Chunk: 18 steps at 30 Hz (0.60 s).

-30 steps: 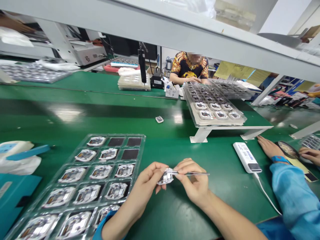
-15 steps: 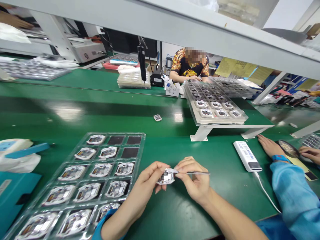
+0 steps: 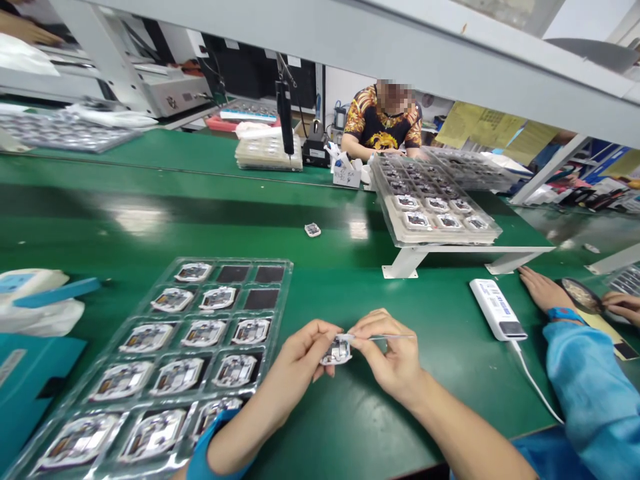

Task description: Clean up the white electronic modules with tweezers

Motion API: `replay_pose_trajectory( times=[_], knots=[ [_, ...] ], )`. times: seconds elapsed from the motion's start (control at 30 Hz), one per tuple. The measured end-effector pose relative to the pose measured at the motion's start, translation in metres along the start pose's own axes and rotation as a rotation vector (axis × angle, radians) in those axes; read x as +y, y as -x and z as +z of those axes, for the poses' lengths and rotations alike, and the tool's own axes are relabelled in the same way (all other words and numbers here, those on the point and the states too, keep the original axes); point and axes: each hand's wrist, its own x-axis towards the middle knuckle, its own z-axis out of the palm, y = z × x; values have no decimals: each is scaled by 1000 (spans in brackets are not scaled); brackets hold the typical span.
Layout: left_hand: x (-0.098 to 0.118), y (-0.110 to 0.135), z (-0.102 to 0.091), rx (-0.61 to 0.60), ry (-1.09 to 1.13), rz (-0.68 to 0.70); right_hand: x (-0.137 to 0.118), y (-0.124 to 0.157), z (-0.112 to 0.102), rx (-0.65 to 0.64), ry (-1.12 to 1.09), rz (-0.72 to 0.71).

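My left hand (image 3: 300,357) pinches a small silver-and-white electronic module (image 3: 337,351) between its fingertips, above the green bench mat (image 3: 350,427). My right hand (image 3: 393,353) grips slender metal tweezers (image 3: 387,337), and their tips reach the module's top edge. Beside my left hand lies a clear plastic blister tray (image 3: 241,261) holding several similar modules. Some of its cells show only a black base. The module's underside is hidden by my fingers.
A co-worker's hands (image 3: 545,292) rest at the right beside a white power bank (image 3: 497,310) with a white cable. Stacked module trays (image 3: 435,207) sit on a white stand (image 3: 407,267). A loose module (image 3: 313,230) lies on the mat. Another person (image 3: 383,127) sits opposite.
The view has tilted, so the tray and stand sit higher in the picture. The module has shifted slightly right, still held in my left hand with the tweezers at it.
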Motion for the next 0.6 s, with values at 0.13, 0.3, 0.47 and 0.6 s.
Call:
replay_pose_trajectory(
  times=[0.13,0.3,0.47,0.6],
  knots=[
    [0,-2,0,-5,13,-38,-1,0,-1,-24,41,12],
    [8,0,0,-2,100,-79,0,2,2,30,-157,245],
    [11,1,0,11,141,-97,3,6,6,73,-297,334],
    [11,2,1,16,153,-110,5,9,7,66,-293,326]
  ],
)
